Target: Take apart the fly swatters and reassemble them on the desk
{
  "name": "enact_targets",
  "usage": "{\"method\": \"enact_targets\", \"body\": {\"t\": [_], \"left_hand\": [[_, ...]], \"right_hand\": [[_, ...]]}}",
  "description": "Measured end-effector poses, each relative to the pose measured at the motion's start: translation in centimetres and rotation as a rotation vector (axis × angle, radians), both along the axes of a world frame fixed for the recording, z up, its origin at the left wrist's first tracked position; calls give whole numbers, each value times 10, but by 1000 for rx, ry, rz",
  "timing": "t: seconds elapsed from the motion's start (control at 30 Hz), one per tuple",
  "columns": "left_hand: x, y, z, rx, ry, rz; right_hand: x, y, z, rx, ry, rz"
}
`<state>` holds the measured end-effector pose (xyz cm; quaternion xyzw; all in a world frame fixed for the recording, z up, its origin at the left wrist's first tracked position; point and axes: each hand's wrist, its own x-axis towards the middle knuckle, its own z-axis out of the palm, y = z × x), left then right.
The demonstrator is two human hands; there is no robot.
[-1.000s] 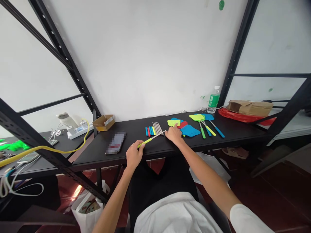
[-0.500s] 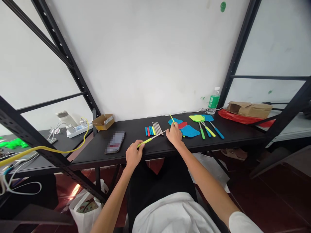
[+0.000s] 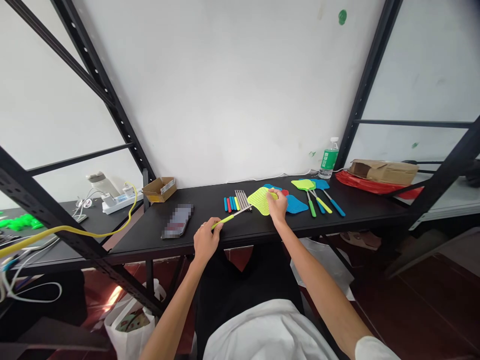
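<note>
Assembly step: left hand (image 3: 205,239) pinches handle (image 3: 225,219) on counter (image 3: 210,235); right hand (image 3: 278,206) grips yellow swatter head (image 3: 260,200). Next likely: seat head on rod tip, needs alignment.

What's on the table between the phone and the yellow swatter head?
In the head view, between phone and yellow swatter head: coloured grips and metal rods.

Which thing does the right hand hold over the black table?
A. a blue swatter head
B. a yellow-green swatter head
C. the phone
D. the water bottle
B: the right hand grips the yellow-green swatter head at its edge, beside the metal rods; the left hand holds a yellow-handled rod.
</note>
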<state>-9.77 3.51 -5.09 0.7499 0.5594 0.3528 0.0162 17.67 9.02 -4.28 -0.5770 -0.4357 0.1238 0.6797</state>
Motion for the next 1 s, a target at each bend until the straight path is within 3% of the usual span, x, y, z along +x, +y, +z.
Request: {"method": "enact_targets", "body": {"t": [0.17,0.37,0.63,0.9,1.0], "left_hand": [[0,-1,0,2,-1,5],[0,0,0,-2,-13,-5],[0,1,-1,-13,-39,-4],[1,1,0,-22,-60,3],[1,0,1,-22,-56,2]], "right_hand": [[-3,-4,4,-74,-4,-19],[-3,-5,6,-146,36,159],[-9,-1,1,-120,-205,369],[-4,6,-6,-118,-20,195],[-5,5,-6,-83,-7,230]]}}
